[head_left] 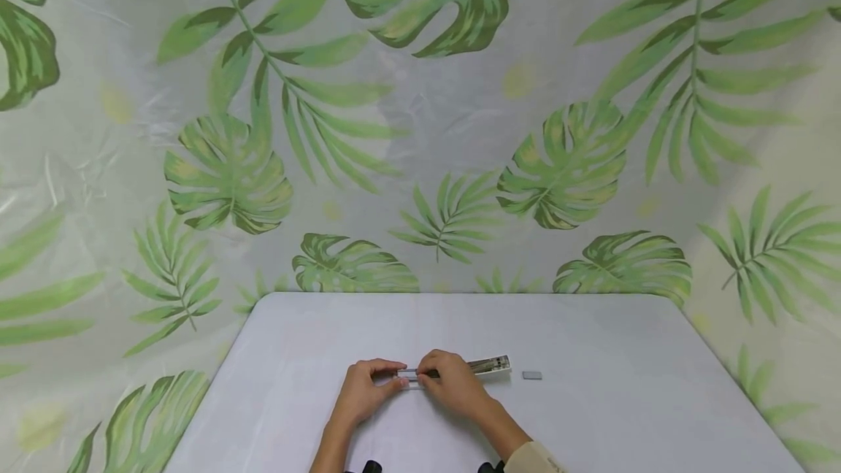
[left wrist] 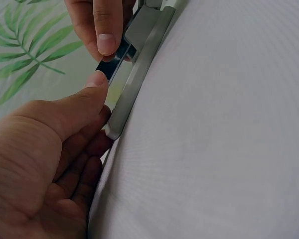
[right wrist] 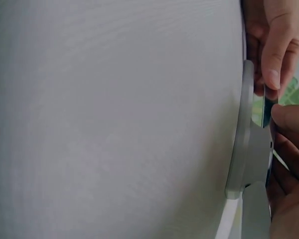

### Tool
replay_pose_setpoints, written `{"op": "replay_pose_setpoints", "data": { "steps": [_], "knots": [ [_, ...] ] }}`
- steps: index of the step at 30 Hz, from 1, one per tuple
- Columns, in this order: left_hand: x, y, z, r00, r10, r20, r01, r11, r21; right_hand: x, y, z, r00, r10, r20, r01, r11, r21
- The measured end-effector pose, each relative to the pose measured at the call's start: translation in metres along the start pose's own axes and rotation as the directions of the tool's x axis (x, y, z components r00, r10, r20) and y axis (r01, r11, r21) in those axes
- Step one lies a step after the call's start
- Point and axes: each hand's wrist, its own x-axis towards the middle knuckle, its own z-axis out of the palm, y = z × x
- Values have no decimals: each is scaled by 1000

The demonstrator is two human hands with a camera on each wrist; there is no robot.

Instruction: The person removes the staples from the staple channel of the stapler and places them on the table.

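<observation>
Stapler: likely light, stiff, slick; left hand pinches one end, right hand mid-length; steady by base.

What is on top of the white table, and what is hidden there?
A small grey block lies on the table, beside a stapler that the left hand and right hand grip. The right hand covers the stapler's middle in the head view; the tabletop beneath both hands is hidden.
</observation>
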Motion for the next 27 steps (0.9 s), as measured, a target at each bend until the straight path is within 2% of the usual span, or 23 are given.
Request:
{"op": "replay_pose_setpoints", "data": {
  "steps": [9, 18, 27],
  "knots": [
    [-1, -1, 2, 1000, 13, -2, -13, 1000, -25, 0, 2, 5, 999, 7, -31, -4, 998, 64],
    [-5, -2, 2, 1000, 13, 18, -13, 1000, -17, -2, 5, 12, 997, 19, -76, -13, 996, 84],
    [-2, 0, 0, 1000, 23, 16, -23, 1000, -14, -1, 2, 13, 989, 43, -139, -27, 993, 116]
  ]
}}
